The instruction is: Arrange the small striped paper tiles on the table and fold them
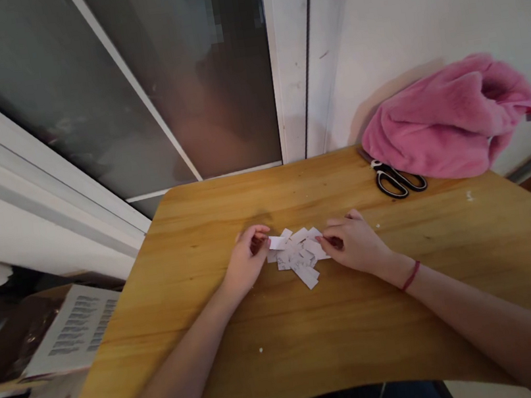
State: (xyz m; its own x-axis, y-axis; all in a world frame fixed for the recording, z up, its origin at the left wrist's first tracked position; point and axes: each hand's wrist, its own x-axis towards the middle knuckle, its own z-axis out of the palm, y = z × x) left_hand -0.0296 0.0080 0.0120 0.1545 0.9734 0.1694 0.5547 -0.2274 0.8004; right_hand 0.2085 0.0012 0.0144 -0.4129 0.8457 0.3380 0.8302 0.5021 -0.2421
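A loose pile of small white paper slips (298, 254) lies on the wooden table (288, 348), some with faint writing. To the left of the pile, my left hand (248, 255) pinches one paper slip (278, 242) between thumb and fingers. My right hand (351, 240) is at the pile's right edge with its fingers curled. Its thumb and fingertip close on the end of another paper slip (317, 248). A red band circles my right wrist.
Black-handled scissors (395, 181) lie at the back right, their blades hidden under a pink plush cloth (448, 118). Behind the table stands a frosted glass door (145, 97). A cardboard box (75, 327) sits low at the left.
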